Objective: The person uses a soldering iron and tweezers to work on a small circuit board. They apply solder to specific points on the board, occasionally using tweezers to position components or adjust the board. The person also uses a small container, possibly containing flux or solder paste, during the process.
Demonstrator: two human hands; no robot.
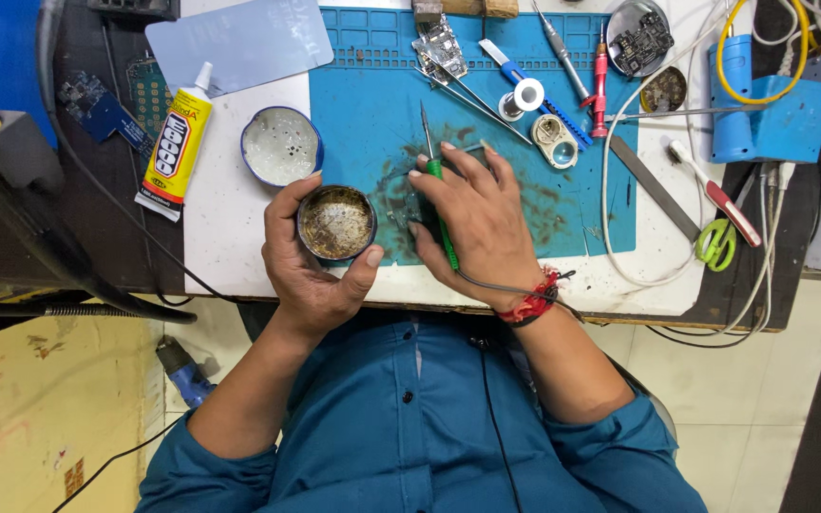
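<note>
My left hand point(311, 266) is clenched round a small open tin point(336, 223) of brownish paste, cupping it at the near edge of the white bench point(220, 218), just beside the blue work mat point(486, 142). My right hand point(477, 223) grasps a green-handled soldering iron point(436, 185) like a pen, tip pointing away over the stained patch of mat, its cable running back past a red wrist thread point(536, 302). From here I judge the iron should go to the tin in a short, shallow dip, with the tin held level and my thumb kept off the rim. The tin's lid point(281, 145) lies open beyond it, a yellow glue tube point(177, 152) to its left, tweezers point(472, 95) farther up the mat.
</note>
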